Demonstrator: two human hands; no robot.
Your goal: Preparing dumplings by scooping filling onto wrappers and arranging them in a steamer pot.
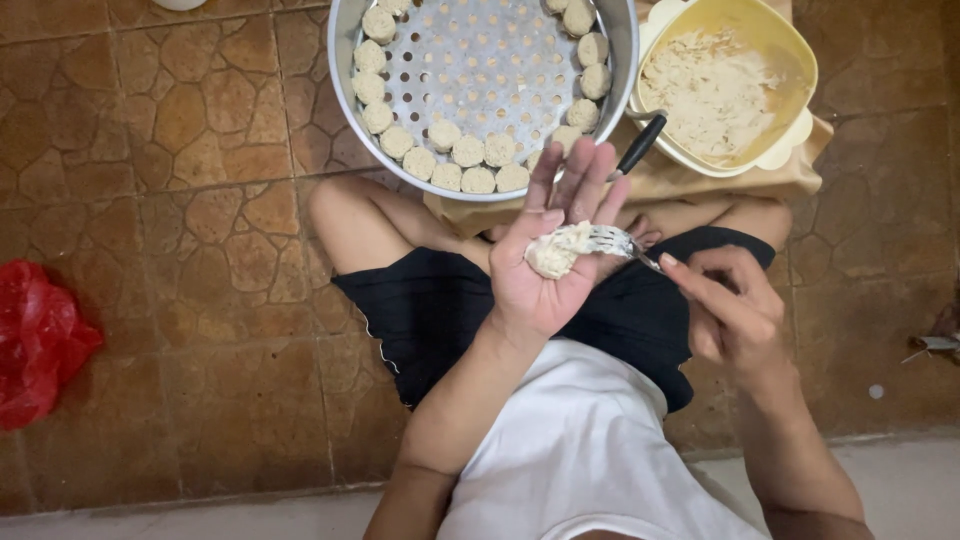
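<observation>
My left hand [550, 262] is palm up over my lap, fingers spread, cradling a pale dumpling wrapper with filling [553, 250]. My right hand [735, 310] grips a metal fork [618, 243] by its handle; the tines press into the filling on my left palm. A round perforated metal steamer tray [342, 60] lies on the floor ahead, with several shaped dumplings [466, 152] lined along its rim. To its right a yellow bowl [800, 60] holds pale minced filling [708, 92], and a black-handled utensil [640, 145] leans on its edge.
I sit cross-legged on a brown stone-patterned tile floor [200, 200] in dark shorts and a white shirt. A red plastic bag [35, 340] lies at the left. A tan cloth [700, 180] is under the yellow bowl.
</observation>
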